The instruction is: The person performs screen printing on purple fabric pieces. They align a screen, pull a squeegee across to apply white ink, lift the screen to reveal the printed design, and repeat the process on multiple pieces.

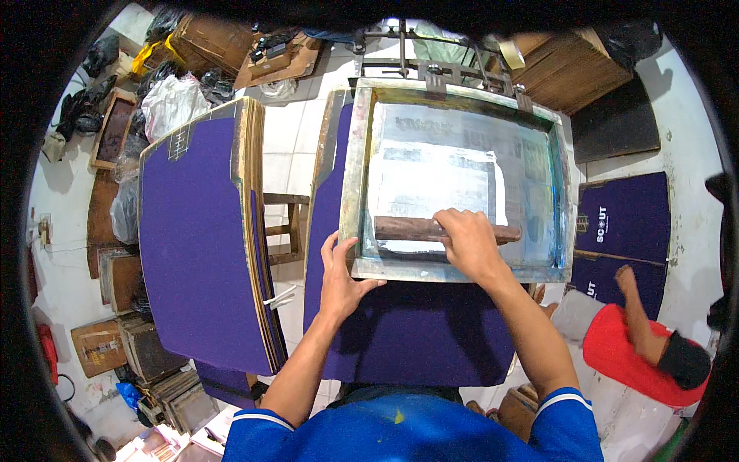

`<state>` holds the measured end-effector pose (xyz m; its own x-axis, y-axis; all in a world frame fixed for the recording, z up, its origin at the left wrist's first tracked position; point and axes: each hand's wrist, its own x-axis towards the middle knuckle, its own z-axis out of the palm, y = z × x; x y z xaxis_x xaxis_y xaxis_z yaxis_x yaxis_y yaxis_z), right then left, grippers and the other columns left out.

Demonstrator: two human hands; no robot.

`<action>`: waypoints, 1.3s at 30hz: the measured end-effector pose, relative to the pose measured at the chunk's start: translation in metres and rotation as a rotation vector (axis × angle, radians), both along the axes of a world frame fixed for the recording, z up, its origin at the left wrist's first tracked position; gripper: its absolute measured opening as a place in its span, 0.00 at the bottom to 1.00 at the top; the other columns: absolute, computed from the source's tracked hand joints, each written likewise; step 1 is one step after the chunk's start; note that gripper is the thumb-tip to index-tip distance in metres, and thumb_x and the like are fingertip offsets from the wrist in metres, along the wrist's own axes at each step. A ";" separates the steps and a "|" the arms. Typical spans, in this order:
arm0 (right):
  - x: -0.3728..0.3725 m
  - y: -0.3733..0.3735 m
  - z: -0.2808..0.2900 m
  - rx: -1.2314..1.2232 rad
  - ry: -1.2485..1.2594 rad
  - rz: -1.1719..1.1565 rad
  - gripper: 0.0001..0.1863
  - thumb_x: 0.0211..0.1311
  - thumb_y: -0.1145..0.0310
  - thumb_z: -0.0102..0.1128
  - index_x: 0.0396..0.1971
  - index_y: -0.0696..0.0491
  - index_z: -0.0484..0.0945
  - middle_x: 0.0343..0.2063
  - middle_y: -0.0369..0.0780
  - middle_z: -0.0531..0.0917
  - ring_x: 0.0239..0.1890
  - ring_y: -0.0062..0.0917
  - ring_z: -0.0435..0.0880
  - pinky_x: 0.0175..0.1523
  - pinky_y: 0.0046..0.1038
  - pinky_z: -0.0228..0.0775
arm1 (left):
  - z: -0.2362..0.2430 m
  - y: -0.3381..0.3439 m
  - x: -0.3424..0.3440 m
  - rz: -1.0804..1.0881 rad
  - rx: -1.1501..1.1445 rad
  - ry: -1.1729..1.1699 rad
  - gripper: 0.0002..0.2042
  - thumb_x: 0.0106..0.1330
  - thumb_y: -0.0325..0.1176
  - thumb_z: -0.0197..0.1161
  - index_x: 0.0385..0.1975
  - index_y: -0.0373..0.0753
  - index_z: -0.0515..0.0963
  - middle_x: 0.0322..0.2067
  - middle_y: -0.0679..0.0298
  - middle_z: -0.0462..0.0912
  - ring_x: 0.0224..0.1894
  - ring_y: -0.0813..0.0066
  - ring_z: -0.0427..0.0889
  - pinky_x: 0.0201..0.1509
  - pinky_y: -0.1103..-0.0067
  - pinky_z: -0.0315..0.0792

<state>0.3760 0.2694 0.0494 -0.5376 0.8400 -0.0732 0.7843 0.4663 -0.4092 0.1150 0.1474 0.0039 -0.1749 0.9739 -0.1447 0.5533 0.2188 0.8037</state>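
Biggest first: the purple fabric (408, 339) lies flat on the printing board at centre, and the screen frame (462, 271) is down on its upper part, hinged to the metal clamp (435, 73) at the far side. Your right hand (471, 240) is closed around the wooden squeegee (408, 229), which sits at the near end of the mesh, so the pull looks at or near its finish; lifting the frame and swapping the piece look left to do. Your left hand (340, 279) lies open, fingers spread, pressing the frame's near left corner. To your left a second board carries a stack of purple pieces (202, 239) with no print showing. To the right, purple pieces on the floor (623, 223) already bear small white lettering along their left edge, beside another person in red (631, 350). Brown cardboard boxes (566, 69) stand top right, white plastic bags (173, 100) top left, smaller flat cartons (100, 346) bottom left.
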 end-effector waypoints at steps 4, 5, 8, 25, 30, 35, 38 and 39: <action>-0.007 0.072 -0.018 -0.014 -0.093 -0.010 0.13 0.58 0.71 0.67 0.43 0.53 0.81 0.37 0.48 0.88 0.45 0.51 0.87 0.48 0.53 0.75 | 0.008 0.001 0.000 -0.053 0.048 0.106 0.60 0.41 0.30 0.90 0.77 0.47 0.57 0.73 0.49 0.56 0.73 0.45 0.69 0.75 0.59 0.73; -0.007 0.103 -0.021 -0.033 -0.063 0.008 0.14 0.58 0.68 0.69 0.43 0.53 0.81 0.37 0.48 0.89 0.45 0.51 0.87 0.49 0.53 0.76 | 0.009 0.001 0.000 -0.056 0.042 0.114 0.61 0.41 0.30 0.91 0.78 0.47 0.56 0.73 0.49 0.56 0.73 0.45 0.69 0.75 0.59 0.73; -0.008 0.188 -0.021 0.063 0.004 0.056 0.18 0.56 0.61 0.74 0.43 0.53 0.83 0.38 0.48 0.89 0.46 0.51 0.88 0.49 0.51 0.78 | 0.014 0.002 0.000 -0.058 0.027 0.127 0.64 0.40 0.31 0.91 0.80 0.46 0.53 0.73 0.49 0.56 0.74 0.45 0.67 0.77 0.60 0.71; -0.003 -0.075 0.067 0.540 0.117 -0.319 0.35 0.45 0.58 0.84 0.56 0.49 0.82 0.48 0.39 0.84 0.56 0.36 0.79 0.68 0.48 0.60 | 0.107 0.023 -0.015 0.006 0.091 -0.040 0.74 0.35 0.41 0.94 0.82 0.36 0.45 0.65 0.39 0.78 0.67 0.49 0.80 0.71 0.62 0.75; -0.012 -0.002 0.171 0.954 0.228 -0.337 0.37 0.42 0.35 0.82 0.41 0.51 0.83 0.35 0.39 0.85 0.39 0.38 0.83 0.57 0.40 0.66 | 0.190 0.069 -0.011 0.117 0.386 -0.316 0.68 0.45 0.42 0.92 0.82 0.36 0.46 0.56 0.44 0.83 0.56 0.60 0.87 0.63 0.69 0.80; -0.021 0.062 0.270 0.882 0.212 -0.451 0.35 0.48 0.32 0.79 0.32 0.54 0.86 0.31 0.43 0.87 0.39 0.43 0.85 0.51 0.43 0.73 | 0.188 0.086 -0.048 -0.164 0.676 -0.144 0.60 0.63 0.51 0.81 0.84 0.45 0.40 0.59 0.42 0.81 0.66 0.49 0.80 0.70 0.59 0.73; -0.025 0.084 0.306 0.796 0.206 -0.492 0.36 0.49 0.29 0.77 0.31 0.53 0.88 0.28 0.45 0.88 0.37 0.44 0.87 0.49 0.44 0.76 | 0.136 0.043 -0.106 -0.167 0.377 0.081 0.39 0.71 0.48 0.72 0.78 0.42 0.64 0.68 0.44 0.77 0.66 0.49 0.80 0.70 0.62 0.74; -0.026 0.090 0.313 0.765 0.217 -0.494 0.36 0.49 0.28 0.76 0.30 0.53 0.88 0.28 0.45 0.88 0.36 0.43 0.88 0.49 0.43 0.77 | 0.114 0.018 -0.127 -0.109 0.271 0.236 0.33 0.73 0.48 0.69 0.75 0.43 0.70 0.68 0.47 0.78 0.66 0.49 0.80 0.71 0.62 0.73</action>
<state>0.3498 0.3590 0.3629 -0.0436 0.7555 0.6537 0.9078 0.3031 -0.2898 -0.0125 0.1658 0.1175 -0.0655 0.9861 0.1529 0.7389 -0.0551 0.6716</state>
